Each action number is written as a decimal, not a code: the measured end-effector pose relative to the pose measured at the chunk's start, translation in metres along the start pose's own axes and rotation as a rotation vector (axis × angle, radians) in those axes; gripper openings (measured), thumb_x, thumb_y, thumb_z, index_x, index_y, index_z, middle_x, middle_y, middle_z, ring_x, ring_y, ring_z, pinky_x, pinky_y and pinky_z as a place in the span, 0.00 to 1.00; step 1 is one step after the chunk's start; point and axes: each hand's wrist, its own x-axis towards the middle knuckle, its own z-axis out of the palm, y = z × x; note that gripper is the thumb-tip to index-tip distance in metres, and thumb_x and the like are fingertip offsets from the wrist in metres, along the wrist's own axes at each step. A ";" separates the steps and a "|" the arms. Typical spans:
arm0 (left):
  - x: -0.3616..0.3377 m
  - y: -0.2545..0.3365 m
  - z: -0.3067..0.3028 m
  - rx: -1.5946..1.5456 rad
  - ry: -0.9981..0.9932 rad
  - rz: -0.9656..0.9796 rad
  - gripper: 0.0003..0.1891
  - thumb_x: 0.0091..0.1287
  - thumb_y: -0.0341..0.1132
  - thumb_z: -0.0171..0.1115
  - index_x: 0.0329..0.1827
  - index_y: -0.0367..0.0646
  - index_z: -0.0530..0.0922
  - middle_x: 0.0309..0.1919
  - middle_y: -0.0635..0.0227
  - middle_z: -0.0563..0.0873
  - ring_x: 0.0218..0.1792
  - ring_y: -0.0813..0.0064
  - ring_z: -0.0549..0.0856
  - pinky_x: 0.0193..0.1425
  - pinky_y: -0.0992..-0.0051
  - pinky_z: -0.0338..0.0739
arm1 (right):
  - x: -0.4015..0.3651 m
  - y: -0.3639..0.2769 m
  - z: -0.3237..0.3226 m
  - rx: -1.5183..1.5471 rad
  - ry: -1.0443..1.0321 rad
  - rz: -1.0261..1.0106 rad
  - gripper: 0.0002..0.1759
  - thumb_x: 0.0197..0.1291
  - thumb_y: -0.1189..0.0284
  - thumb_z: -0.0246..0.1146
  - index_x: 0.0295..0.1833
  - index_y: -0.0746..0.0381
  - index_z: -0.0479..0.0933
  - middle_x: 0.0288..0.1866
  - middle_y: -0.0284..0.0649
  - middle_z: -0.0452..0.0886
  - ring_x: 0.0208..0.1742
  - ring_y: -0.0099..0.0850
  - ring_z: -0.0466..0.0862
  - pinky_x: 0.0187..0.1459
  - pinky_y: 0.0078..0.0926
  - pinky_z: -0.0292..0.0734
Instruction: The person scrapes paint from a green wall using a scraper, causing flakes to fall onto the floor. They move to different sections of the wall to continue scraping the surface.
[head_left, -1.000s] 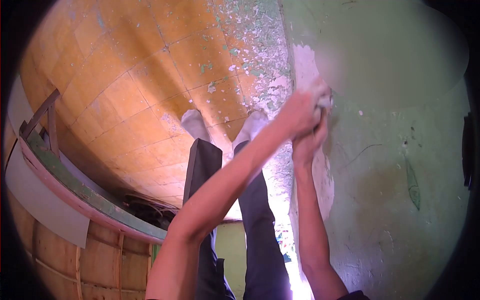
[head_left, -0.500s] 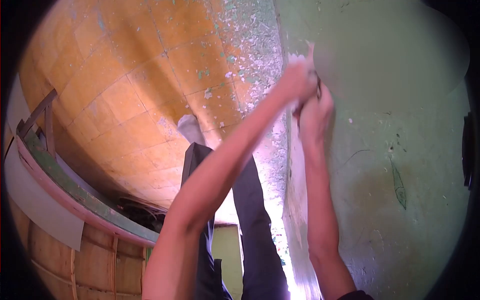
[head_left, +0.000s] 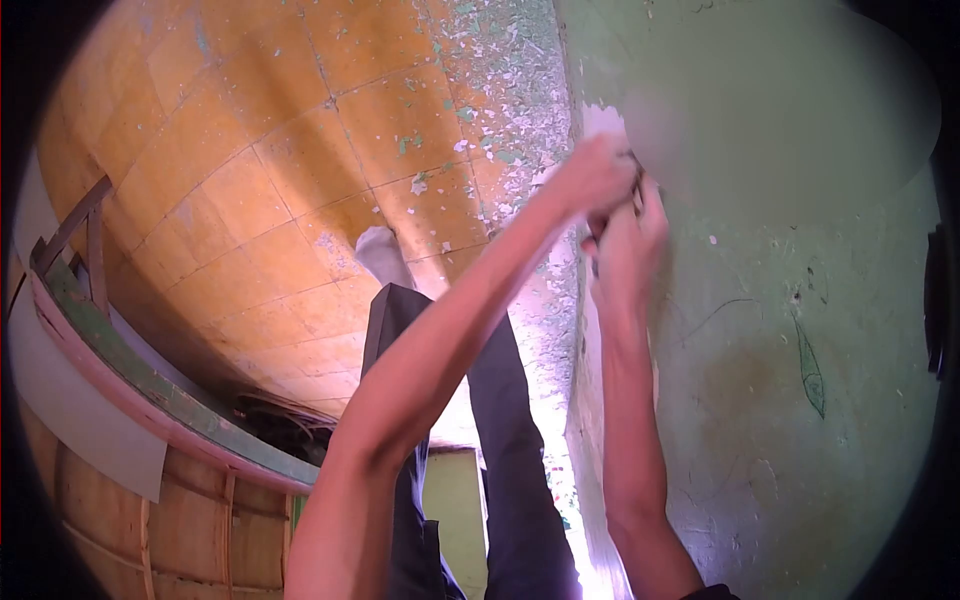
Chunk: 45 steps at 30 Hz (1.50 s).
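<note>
Both my hands are together against the green wall [head_left: 740, 300], near its foot. My left hand [head_left: 598, 172] is closed, with its fingers bent against the wall just above the right. Below it, my right hand [head_left: 628, 240] is wrapped round a thin dark tool [head_left: 637, 185], which shows between the two hands; most of it is hidden by the fingers. Right above my left hand is a pale bare patch [head_left: 603, 120] where the green paint is gone. Another pale stripped strip [head_left: 592, 350] runs down the wall beside my right forearm.
Pale and green paint flakes [head_left: 510, 120] litter the orange tiled floor [head_left: 270, 180] along the wall. My foot [head_left: 380, 255] stands on the tiles. At the lower left is a curved green and pink wooden piece of furniture [head_left: 150, 385]. A drawn leaf-like mark [head_left: 810, 370] is on the wall.
My hands have shifted slightly down along the wall, still together. More of the pale bare patch shows above my left hand, and the light sliver that stuck up there is out of sight.
</note>
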 end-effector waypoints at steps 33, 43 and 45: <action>0.029 -0.023 -0.018 -0.244 -0.179 -0.172 0.20 0.69 0.35 0.57 0.61 0.35 0.77 0.39 0.67 0.84 0.39 0.77 0.79 0.45 0.74 0.74 | 0.020 0.002 0.025 0.184 0.040 -0.011 0.20 0.66 0.72 0.55 0.62 0.62 0.73 0.35 0.32 0.74 0.26 0.16 0.69 0.17 0.18 0.64; 0.040 -0.018 -0.025 -0.268 -0.201 -0.189 0.09 0.70 0.35 0.57 0.43 0.38 0.79 0.31 0.72 0.78 0.33 0.81 0.76 0.40 0.76 0.72 | 0.040 0.010 0.035 0.280 -0.003 0.031 0.28 0.61 0.80 0.52 0.69 0.63 0.70 0.34 0.31 0.72 0.27 0.16 0.67 0.20 0.16 0.61; 0.034 -0.016 -0.022 -0.235 -0.209 -0.158 0.09 0.70 0.36 0.57 0.42 0.37 0.79 0.32 0.73 0.78 0.33 0.81 0.76 0.41 0.76 0.72 | 0.024 -0.003 0.019 0.299 0.004 0.091 0.27 0.61 0.81 0.50 0.68 0.64 0.70 0.33 0.31 0.71 0.27 0.16 0.67 0.20 0.16 0.61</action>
